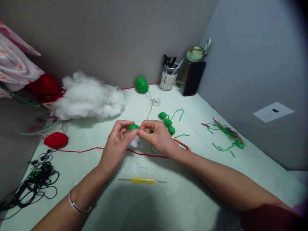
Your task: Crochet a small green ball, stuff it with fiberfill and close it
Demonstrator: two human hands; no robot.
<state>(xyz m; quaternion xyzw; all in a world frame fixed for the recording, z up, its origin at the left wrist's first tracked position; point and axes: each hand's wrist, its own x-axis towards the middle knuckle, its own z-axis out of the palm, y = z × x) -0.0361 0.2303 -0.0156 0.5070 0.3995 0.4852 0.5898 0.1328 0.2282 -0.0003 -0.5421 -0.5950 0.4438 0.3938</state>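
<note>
Between thumb and fingers, my left hand grips a small green crocheted piece. My right hand pinches at its right side, where its fingertips hide what they hold. A tuft of white stuffing shows just below the fingers. Beyond my right hand lie several green crocheted balls with yarn tails. Orange-handled scissors are partly covered by my right wrist. Nearer to me, a crochet hook with a yellow handle rests on the table beside a loose pale thread.
A heap of white stuffing stands at back left, near a red yarn ball and tangled black cord. A green yarn ball, a pen cup, a phone and a bottle line the back. Yarn scraps lie right.
</note>
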